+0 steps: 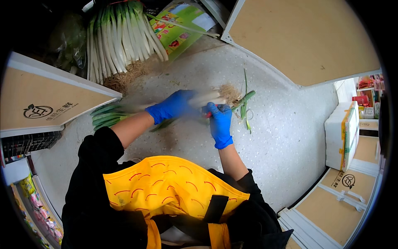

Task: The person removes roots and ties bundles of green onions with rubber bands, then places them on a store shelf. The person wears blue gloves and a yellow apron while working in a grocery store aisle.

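A small bunch of long green onions is in front of me, its white stalks blurred and its tan roots to the right. My left hand, in a blue glove, is closed around the stalks; blur hides its fingertips. At the root end, my right hand, gloved the same way, grips a small red object, mostly covered by the fingers, so its kind is unclear. Green onion leaves extend beyond my left forearm. Loose green trimmings lie on the floor just right of the roots.
A large bunch of green onions lies at the upper left beside a green printed carton sheet. Open tan cabinet doors flank the speckled floor. At right, a white foam box stands by tan cabinets.
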Demonstrator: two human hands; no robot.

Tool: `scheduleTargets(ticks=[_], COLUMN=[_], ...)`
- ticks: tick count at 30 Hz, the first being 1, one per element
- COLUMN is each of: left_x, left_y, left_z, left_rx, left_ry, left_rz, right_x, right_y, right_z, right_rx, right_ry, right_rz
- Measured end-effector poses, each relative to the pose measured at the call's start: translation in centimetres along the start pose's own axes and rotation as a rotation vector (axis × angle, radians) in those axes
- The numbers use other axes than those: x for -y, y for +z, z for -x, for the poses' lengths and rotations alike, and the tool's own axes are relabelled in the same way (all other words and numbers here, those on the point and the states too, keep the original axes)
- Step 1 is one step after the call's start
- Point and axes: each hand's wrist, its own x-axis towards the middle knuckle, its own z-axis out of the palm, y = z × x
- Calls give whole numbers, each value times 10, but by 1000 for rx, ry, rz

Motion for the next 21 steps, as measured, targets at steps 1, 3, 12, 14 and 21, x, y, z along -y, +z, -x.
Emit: scheduleTargets(ticks=[1,3,12,14,21], left_x=[-4,-12,-25,-11,-14], left_y=[-2,-5,-13,-11,1], left_z=[-2,-3,-6,-8,1], left_rx=[31,69,-30,71,-28], left_ry=[-11,-18,133,79,-47], left_rz=[-1,24,-104,-109,-99], right_x=[-1,-1,27,23,17], right_y=[-2,2,11,12,3], right_z=[-1,2,3,5,3], right_rx=[5,-43,-19,-23,-11], right_ry=[-15,-36,-63,-62,-38], right_rz=[-3,-29,291,295,300])
